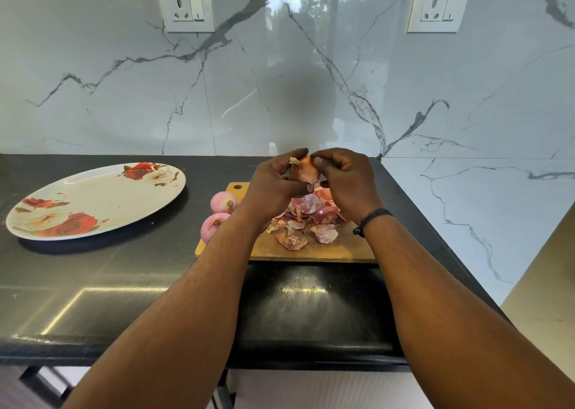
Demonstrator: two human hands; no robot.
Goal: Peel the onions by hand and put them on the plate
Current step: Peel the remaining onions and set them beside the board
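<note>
We see open counter (130,271) between plate (93,201) and board (311,250). Two onions (217,215) sit on the board's left edge, peels (308,222) mid-board. Wall (466,206) closes the right.

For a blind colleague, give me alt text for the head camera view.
Both hands, left and right, hold an onion above a wooden cutting board strewn with peels. Two peeled onions sit at the board's left edge; the floral plate holds none.

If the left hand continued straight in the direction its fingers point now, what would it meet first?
The left hand grips the half-peeled reddish onion, fingers pointing right. Going on, it would probably meet first the right hand, which pinches the same onion's top; depth is unclear.
</note>
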